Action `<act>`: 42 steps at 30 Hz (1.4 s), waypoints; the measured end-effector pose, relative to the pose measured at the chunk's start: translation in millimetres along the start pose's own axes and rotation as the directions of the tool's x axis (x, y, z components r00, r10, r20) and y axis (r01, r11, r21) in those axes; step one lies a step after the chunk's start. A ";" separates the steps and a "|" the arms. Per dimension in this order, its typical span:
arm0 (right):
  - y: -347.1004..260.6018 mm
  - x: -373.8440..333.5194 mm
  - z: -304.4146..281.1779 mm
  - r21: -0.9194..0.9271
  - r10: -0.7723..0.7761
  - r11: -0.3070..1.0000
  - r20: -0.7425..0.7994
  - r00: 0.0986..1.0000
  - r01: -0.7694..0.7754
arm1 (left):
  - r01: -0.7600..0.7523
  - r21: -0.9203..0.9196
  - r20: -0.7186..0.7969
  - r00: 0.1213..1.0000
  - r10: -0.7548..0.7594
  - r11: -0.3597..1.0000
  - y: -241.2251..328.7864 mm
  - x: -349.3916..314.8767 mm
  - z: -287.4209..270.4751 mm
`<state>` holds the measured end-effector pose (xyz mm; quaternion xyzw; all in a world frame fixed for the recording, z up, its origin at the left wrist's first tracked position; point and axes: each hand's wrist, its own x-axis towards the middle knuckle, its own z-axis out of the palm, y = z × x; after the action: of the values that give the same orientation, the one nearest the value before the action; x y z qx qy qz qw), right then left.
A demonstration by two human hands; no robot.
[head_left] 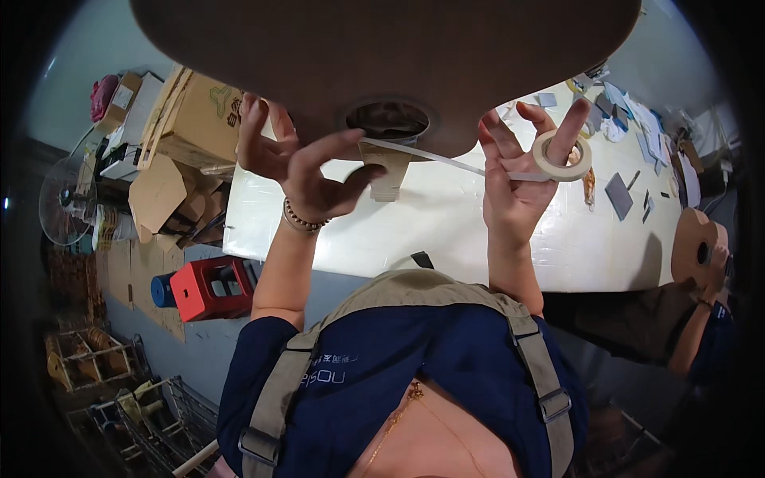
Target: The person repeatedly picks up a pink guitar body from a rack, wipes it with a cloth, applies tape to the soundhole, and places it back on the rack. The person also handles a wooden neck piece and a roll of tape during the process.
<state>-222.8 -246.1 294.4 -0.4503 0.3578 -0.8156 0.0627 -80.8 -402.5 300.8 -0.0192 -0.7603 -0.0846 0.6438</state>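
A large dark brown guitar body fills the top of the view, with a dark oval hole near its lower edge. My right hand carries a roll of masking tape looped on a finger. From it a pale tape strip stretches across to my left hand. My left index fingertip meets the strip's end just below the hole, with the thumb standing apart. Whether that end sticks to the finger or the body I cannot tell. Below the hole shows a light brown block.
A white-covered table lies beneath. On its right are grey sheets and scattered small pieces. Cardboard boxes are stacked at left, near a red stool and a fan. At far right another person's hand touches a lighter guitar body.
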 end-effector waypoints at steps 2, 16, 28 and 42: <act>-0.2 2.2 0.7 -0.036 -0.038 0.998 0.087 0.995 0.042 | -0.137 0.283 0.113 0.988 0.109 0.949 6.6 2.8 -12.5; -11.6 -1.4 5.3 -0.112 -0.054 0.991 0.134 0.990 0.070 | -0.365 0.204 0.240 0.918 0.315 0.908 4.6 -14.5 -22.4; -19.5 0.5 3.9 -0.222 -0.037 0.973 0.128 0.991 0.065 | -0.321 0.350 0.220 0.941 0.256 0.880 8.9 -23.1 -27.8; -30.7 18.9 1.3 -0.378 -0.103 0.913 0.147 0.984 0.153 | -0.265 0.424 0.332 0.935 0.123 0.866 39.9 -6.0 -23.4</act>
<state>-226.1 -232.2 327.5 -0.5261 0.4773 -0.7014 -0.0593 -51.4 -366.4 302.7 0.0452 -0.8396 0.1685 0.5144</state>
